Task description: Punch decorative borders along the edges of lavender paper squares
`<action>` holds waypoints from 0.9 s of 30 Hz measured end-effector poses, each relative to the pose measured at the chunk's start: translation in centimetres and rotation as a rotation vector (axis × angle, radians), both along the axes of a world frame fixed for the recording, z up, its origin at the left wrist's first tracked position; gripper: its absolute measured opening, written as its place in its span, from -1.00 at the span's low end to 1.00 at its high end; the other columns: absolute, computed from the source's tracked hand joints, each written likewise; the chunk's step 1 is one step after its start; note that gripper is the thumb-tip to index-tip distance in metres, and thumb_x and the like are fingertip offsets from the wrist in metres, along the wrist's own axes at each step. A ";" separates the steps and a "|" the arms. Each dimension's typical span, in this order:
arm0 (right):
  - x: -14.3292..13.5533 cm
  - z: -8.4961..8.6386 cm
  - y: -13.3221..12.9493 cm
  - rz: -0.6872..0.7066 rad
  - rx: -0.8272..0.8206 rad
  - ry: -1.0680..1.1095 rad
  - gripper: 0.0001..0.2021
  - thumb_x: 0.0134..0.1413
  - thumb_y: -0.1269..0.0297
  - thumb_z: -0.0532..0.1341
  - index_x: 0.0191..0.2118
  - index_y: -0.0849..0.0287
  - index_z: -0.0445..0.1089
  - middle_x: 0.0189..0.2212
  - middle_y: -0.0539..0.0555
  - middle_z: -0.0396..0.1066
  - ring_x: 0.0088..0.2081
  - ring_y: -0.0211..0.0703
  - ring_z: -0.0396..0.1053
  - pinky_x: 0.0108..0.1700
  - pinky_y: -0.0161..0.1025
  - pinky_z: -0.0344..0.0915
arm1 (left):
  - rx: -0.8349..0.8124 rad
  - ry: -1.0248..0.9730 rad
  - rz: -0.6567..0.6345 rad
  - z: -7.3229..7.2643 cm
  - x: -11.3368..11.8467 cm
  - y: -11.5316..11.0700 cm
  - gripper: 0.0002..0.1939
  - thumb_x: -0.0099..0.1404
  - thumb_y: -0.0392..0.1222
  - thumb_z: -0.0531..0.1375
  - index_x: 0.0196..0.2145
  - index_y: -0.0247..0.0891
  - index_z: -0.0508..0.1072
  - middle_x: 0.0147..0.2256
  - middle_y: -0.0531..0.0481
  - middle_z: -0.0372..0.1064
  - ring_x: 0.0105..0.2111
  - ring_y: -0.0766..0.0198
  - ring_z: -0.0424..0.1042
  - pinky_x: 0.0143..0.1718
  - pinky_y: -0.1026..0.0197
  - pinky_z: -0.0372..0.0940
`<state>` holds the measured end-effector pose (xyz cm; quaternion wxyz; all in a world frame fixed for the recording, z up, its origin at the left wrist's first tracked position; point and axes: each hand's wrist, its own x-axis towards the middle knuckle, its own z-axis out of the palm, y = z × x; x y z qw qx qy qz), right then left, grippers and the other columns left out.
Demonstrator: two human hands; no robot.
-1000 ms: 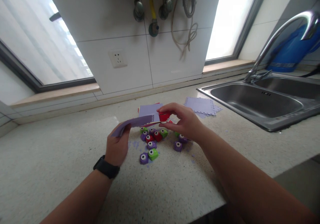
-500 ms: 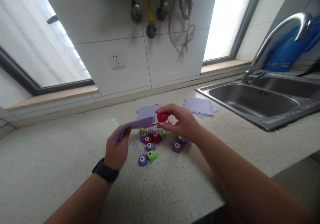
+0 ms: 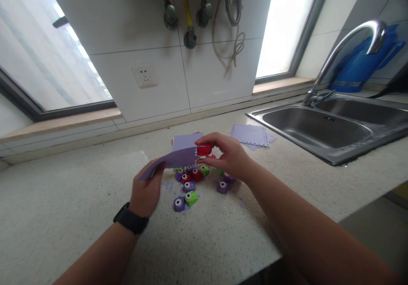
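My left hand [image 3: 147, 191] is closed on the left end of a purple sheet of paper [image 3: 178, 158], which bends and is held above the counter. Small holes line the sheet's right edge. Between the thumb and fingers of my right hand [image 3: 228, 155] is a red craft punch [image 3: 204, 150], right at that holed edge. Beneath the sheet stand several small punches, among them a purple punch [image 3: 179, 204], a green punch [image 3: 191, 198] and another purple punch [image 3: 222, 187]. Part of this group is hidden by the paper and my right hand.
Behind my hands lies a stack of purple paper [image 3: 188, 139]. Punched purple sheets [image 3: 250, 134] rest beside the steel sink [image 3: 312, 121] with its faucet [image 3: 338, 47]. Purple paper bits [image 3: 168, 186] are scattered on the speckled counter [image 3: 79, 200]. A blue jug [image 3: 357, 70] stands behind the sink.
The purple sheet has tilted, so more of its face and its holed right edge show. The red punch remains at that edge in my right hand. The whole view has shifted slightly.
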<state>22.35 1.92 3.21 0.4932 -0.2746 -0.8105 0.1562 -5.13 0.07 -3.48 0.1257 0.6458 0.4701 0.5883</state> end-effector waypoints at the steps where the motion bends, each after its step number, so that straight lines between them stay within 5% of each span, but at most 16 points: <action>1: 0.0 0.0 0.0 0.000 0.002 0.000 -0.63 0.04 0.23 0.51 -0.04 0.07 0.48 -0.16 0.06 0.60 -0.20 -0.12 0.53 -0.12 -0.16 0.46 | 0.003 0.001 0.003 0.0 0.0 0.0 -0.79 0.38 -0.04 0.29 -0.15 -0.14 0.67 -0.17 -0.05 0.65 -0.14 0.02 0.59 -0.01 -0.03 0.47; 14: -0.1 0.0 0.1 0.048 -0.064 0.071 -0.61 0.01 0.25 0.52 -0.04 0.09 0.49 -0.17 0.07 0.57 -0.19 -0.12 0.50 -0.09 -0.13 0.44 | -0.066 -0.026 -0.006 0.3 0.5 -0.3 -0.75 0.34 0.02 0.31 -0.18 -0.18 0.68 -0.20 -0.08 0.66 -0.16 -0.01 0.61 -0.02 -0.05 0.49; 20: -0.6 -0.3 0.6 0.208 -0.468 0.331 -0.55 -0.11 0.25 0.56 -0.08 0.13 0.50 -0.34 -0.02 0.48 -0.35 -0.21 0.39 -0.23 -0.17 0.41 | -0.287 -0.219 -0.016 0.9 0.9 -0.9 -0.56 0.18 0.13 0.42 -0.20 -0.33 0.67 -0.20 -0.23 0.67 -0.19 -0.07 0.64 -0.06 -0.11 0.53; 27: -0.6 -1.1 1.5 0.298 -0.815 0.429 -0.65 0.07 -0.01 0.46 -0.15 0.11 0.52 -0.44 -0.06 0.36 -0.49 -0.30 0.20 -0.42 -0.24 0.21 | -0.468 -0.375 -0.149 1.1 0.6 -1.3 -0.39 0.07 0.16 0.49 -0.11 -0.42 0.63 -0.13 -0.28 0.65 -0.24 -0.03 0.64 -0.10 -0.07 0.54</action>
